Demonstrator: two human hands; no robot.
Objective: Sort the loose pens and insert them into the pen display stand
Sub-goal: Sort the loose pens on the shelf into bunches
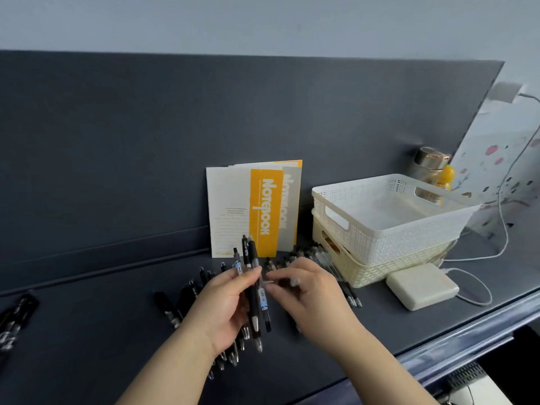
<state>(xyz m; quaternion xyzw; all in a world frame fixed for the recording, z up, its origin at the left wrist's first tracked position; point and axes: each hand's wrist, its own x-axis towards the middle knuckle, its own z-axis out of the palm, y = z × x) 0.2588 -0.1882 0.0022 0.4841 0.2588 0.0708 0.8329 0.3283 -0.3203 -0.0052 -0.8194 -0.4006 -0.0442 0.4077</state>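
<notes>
My left hand [226, 305] grips a small bundle of black pens [255, 290], held nearly upright above the dark shelf. My right hand [306, 290] is close beside the bundle, its fingers curled; it looks blurred, and something pale shows at its fingertips. Several loose black pens [181, 299] lie scattered on the shelf under and behind both hands, and more loose pens [347, 287] lie to the right by the baskets. Another group of dark pens [14, 320] sits at the far left edge. No pen display stand is recognisable in view.
Two notebooks [248, 209] lean against the dark back panel. A white basket [388, 209] is stacked on a cream basket [380, 267] at the right, with a white power adapter [420, 286] and cable in front. A bottle [432, 168] stands behind.
</notes>
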